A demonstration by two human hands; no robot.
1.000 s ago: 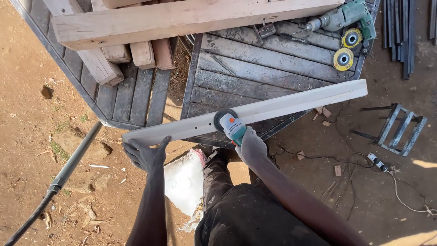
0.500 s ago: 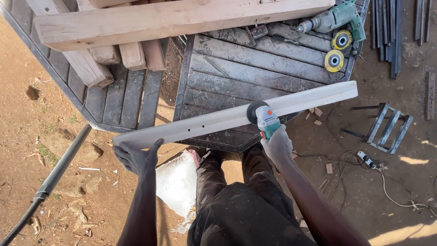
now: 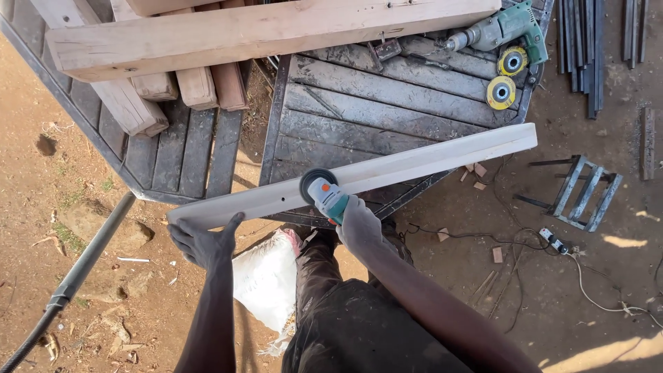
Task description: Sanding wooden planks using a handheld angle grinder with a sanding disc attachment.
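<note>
Single head-worn view, steeply downward and close over the plank and dirt ground.

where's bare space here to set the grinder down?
Bare slats on the metal panel, between the thick beam and the pale plank. Bare dirt left of the left hand. Crowded: the panel's top right, with green drill and yellow discs; the cable by the right hand's grinder.
</note>
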